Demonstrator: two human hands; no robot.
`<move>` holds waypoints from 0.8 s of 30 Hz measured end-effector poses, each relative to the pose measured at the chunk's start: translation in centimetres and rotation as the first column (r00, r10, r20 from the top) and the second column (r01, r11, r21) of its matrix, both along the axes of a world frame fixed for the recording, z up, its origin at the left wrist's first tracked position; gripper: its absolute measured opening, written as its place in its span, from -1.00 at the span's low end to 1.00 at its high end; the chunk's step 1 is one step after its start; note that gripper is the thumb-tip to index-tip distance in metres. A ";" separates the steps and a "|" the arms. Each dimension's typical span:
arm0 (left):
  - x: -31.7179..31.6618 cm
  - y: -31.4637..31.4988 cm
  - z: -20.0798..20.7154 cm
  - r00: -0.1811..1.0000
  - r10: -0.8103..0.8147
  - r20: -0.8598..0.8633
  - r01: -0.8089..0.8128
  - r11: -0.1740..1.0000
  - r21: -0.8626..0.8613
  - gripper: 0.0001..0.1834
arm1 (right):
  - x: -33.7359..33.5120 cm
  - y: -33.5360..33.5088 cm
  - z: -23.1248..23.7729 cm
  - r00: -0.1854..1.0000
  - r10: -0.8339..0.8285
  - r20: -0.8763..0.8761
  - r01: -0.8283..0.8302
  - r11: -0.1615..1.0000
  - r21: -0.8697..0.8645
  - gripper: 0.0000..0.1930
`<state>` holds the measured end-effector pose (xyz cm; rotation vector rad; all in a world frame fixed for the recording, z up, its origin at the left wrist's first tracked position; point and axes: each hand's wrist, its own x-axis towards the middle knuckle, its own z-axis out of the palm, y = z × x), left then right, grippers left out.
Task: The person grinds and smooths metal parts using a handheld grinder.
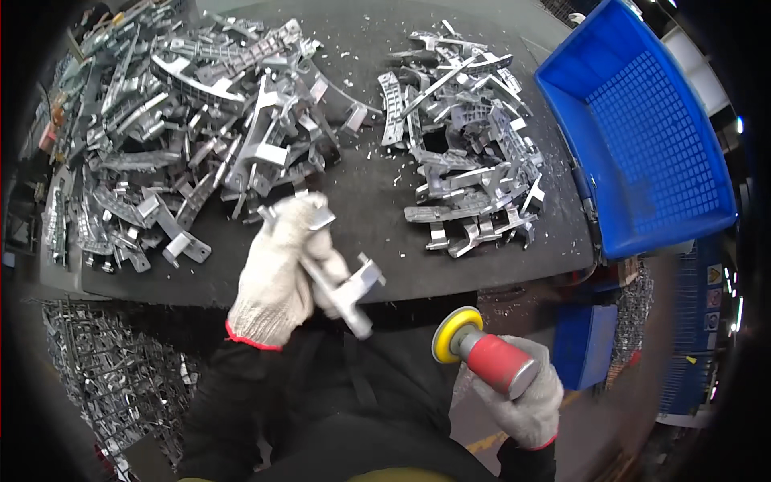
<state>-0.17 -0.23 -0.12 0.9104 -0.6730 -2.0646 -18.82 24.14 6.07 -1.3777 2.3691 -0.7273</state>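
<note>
In a white knitted glove with a red cuff, my left hand [277, 273] grips a silvery cast metal bracket [341, 297] near the table's front edge. The bracket slants down to the right, with a raised tab along its lower part. My right hand [526, 402], gloved the same way, is wrapped round a small handheld disc sander [502, 365] with a red body. Its round yellow pad [457, 332] points up and left, apart from the bracket. Some of the right fingers are hidden behind the tool.
A large heap of metal brackets [201, 128] covers the left of the dark table [361, 209]; a smaller pile [474, 153] lies right of centre. A blue plastic crate [642, 136] tilts at the table's right edge. Below stand a blue bin [585, 345] and more metal parts [120, 377].
</note>
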 end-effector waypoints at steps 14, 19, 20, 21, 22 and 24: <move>-0.9 3.2 2.0 0.988 0.085 0.132 -0.120 0.950 0.288 -0.57 | -0.3 -4.8 0.0 0.919 0.394 0.033 -0.382 0.907 -0.176 -0.31; 2.3 0.3 3.5 0.954 0.032 -0.299 0.095 0.911 0.402 -0.65 | 0.1 -4.9 -0.1 0.961 0.275 -0.030 -0.277 0.952 -0.132 -0.26; 1.7 -1.6 4.9 0.948 0.245 -0.202 -0.206 0.958 0.198 -0.68 | 0.0 -4.6 -0.4 0.972 0.235 0.009 -0.232 0.966 -0.113 -0.23; 1.7 -2.3 8.5 0.957 0.276 0.092 -0.256 0.949 -0.185 -0.61 | -0.3 -4.4 -0.6 0.973 0.233 0.004 -0.231 0.966 -0.120 -0.23; 8.4 -9.1 5.1 0.741 -0.284 -0.609 0.194 0.958 -0.211 -0.47 | -0.4 -4.0 -0.6 0.980 0.195 0.029 -0.190 0.975 -0.114 -0.24; 9.3 -11.4 12.5 0.914 -0.081 -0.397 -0.080 0.924 -0.374 -0.35 | -0.5 -3.6 -1.4 0.983 0.181 0.029 -0.175 0.974 -0.145 -0.25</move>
